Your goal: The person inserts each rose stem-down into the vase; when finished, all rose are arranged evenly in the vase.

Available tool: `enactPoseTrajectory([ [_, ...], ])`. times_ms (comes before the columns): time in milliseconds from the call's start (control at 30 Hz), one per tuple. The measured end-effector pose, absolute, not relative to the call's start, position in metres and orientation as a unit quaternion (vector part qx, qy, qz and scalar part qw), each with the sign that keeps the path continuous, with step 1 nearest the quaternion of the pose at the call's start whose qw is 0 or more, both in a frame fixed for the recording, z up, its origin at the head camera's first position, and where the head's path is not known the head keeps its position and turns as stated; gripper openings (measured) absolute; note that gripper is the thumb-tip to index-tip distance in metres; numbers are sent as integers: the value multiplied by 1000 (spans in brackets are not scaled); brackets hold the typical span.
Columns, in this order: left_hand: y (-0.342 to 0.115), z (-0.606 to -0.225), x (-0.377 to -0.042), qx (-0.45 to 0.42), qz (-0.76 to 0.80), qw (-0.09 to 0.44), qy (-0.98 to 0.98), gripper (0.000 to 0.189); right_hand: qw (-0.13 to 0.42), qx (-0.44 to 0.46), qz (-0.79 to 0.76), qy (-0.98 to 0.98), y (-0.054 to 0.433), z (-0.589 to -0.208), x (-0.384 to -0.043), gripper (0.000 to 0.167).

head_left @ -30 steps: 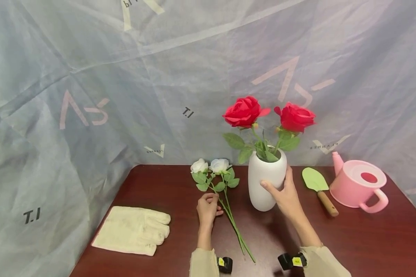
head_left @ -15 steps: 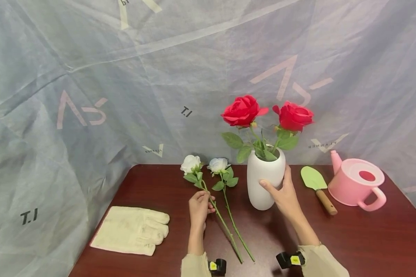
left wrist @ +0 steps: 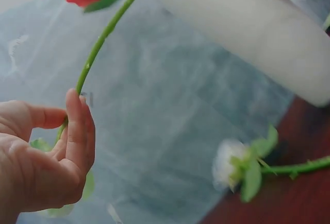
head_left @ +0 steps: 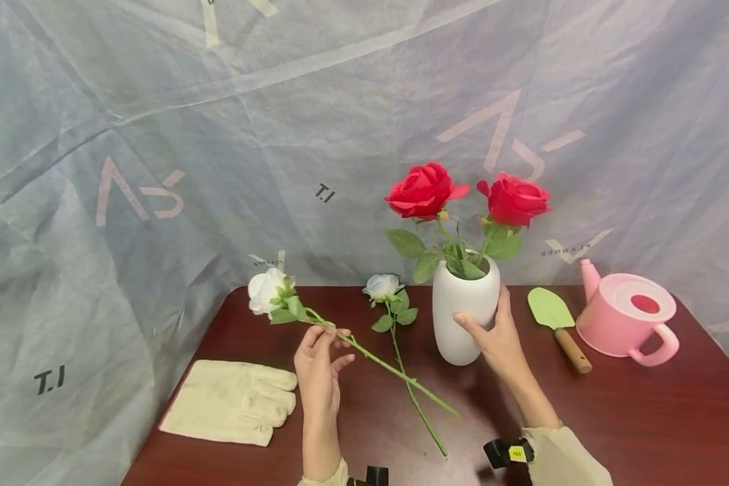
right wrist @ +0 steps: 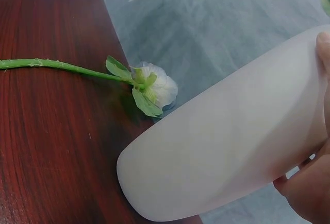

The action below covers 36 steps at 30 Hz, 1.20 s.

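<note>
My left hand [head_left: 319, 368] pinches a white rose [head_left: 270, 293] by its green stem, between thumb and fingers. The bloom points left and the stem slants down to the right, crossing over a second rose's stem in the head view. That second, pale bluish-white rose [head_left: 383, 288] lies on the table, its bloom at the back edge. My right hand [head_left: 499, 337] grips a white vase [head_left: 462, 317] from the right side, thumb across the front. Two red roses [head_left: 424, 192] with green leaves stand in the vase. In the left wrist view, the held stem [left wrist: 103, 36] passes between my fingertips.
A pair of cream work gloves [head_left: 231, 403] lies at the left of the dark red table [head_left: 401, 466]. On the right are a green trowel [head_left: 551, 312] with a wooden handle and a pink watering can [head_left: 619, 324]. A grey cloth backdrop [head_left: 340, 135] hangs behind.
My left hand has lifted one white rose away from the other and carried it left, turning its stem more level. The right hand keeps its hold on the vase.
</note>
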<state>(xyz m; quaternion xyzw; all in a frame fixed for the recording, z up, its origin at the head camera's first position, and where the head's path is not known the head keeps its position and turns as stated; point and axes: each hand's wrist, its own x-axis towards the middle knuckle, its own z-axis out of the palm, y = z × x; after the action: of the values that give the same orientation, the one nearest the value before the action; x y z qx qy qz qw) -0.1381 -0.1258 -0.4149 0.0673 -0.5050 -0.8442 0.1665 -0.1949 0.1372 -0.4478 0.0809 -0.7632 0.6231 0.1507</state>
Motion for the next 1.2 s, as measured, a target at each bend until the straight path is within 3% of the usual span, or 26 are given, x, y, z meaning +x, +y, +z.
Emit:
enactPoseTrajectory([
  [333, -123, -396, -128, 16, -867, 213, -450, 15, 152, 82, 625, -761, 137, -448, -194, 88],
  [833, -114, -378, -132, -2, -891, 267, -366, 11, 152, 73, 621, -766, 127, -421, -177, 84],
  [1200, -100, -354, -142, 12, -891, 331, -311, 20, 156, 80, 634, -753, 126, -420, -177, 82],
])
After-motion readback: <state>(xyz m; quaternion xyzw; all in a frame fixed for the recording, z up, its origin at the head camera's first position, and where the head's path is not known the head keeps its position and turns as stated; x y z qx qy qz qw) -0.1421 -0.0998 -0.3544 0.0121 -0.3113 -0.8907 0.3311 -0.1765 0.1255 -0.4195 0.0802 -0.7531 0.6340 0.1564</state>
